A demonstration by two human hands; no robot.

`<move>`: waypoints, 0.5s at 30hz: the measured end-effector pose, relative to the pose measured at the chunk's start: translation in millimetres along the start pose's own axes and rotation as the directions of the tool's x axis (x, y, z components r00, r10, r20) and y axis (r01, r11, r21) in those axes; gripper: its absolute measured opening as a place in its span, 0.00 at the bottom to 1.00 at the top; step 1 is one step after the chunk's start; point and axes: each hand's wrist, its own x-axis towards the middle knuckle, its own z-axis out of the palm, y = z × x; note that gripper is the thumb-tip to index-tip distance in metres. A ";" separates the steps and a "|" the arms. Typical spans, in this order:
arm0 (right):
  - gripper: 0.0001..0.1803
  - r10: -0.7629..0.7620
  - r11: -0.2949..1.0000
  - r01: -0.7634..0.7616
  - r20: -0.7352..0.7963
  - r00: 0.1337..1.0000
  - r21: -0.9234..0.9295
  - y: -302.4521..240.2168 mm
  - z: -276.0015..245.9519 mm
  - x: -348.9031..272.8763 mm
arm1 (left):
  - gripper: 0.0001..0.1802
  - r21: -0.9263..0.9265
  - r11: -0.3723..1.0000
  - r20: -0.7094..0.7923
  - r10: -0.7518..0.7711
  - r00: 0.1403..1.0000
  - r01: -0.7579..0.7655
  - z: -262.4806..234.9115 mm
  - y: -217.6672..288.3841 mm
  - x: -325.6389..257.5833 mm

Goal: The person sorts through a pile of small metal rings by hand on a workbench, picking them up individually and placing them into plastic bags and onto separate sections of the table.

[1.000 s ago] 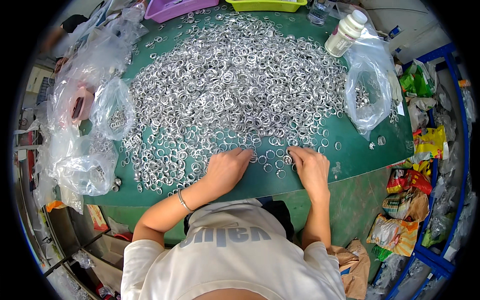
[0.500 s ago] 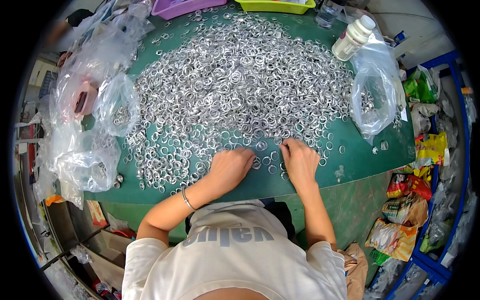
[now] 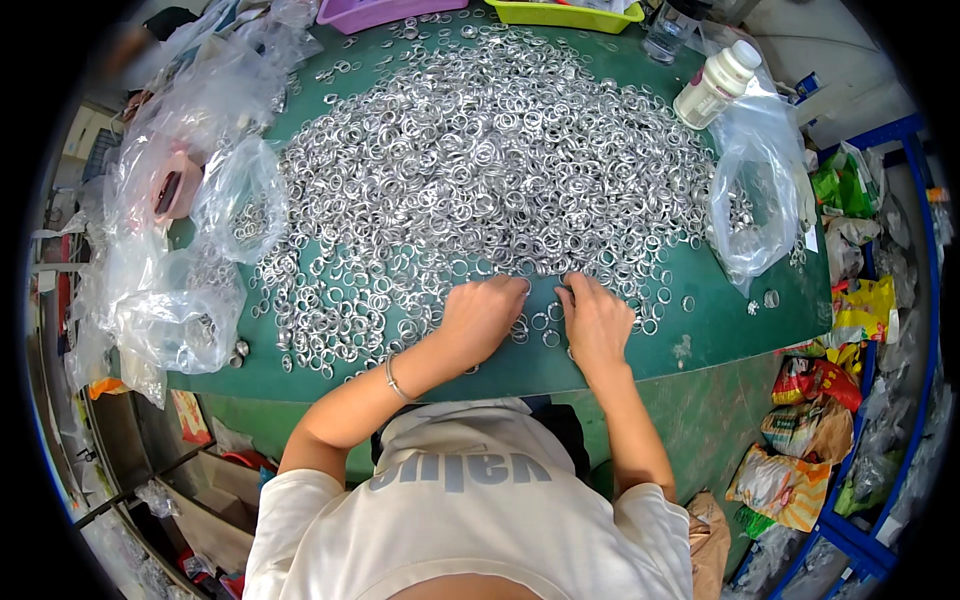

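At 6 o'clock of the green table [image 3: 720,340], both hands rest palm-down on the ring heap's [image 3: 480,170] near edge: left hand [image 3: 484,318] curled, right hand [image 3: 594,322] flatter, fingertips together; any pinched ring is hidden. 2 clear bags [image 3: 180,310] wait at 9 o'clock.

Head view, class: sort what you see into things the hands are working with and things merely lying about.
In hand:
left hand
right hand
metal rings heaped on the green table

Lying about:
white bottle
clear bags
yellow tray
purple tray
snack packets
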 end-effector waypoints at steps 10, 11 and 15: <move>0.05 -0.069 0.984 0.049 0.113 0.991 0.171 10.4 -5.9 2.9 | 0.05 -0.054 0.998 0.068 -0.034 0.997 0.037 -25.6 -6.1 -31.1; 0.05 -0.022 0.929 -0.031 0.139 0.990 0.369 11.7 -10.3 2.8 | 0.06 -0.070 0.997 0.052 -0.041 0.998 0.044 -26.6 -7.0 -32.7; 0.05 0.016 0.004 -0.393 0.393 0.919 0.919 28.3 -19.4 2.0 | 0.08 -0.056 0.990 -0.050 -0.135 0.990 0.133 -30.8 -6.8 -28.2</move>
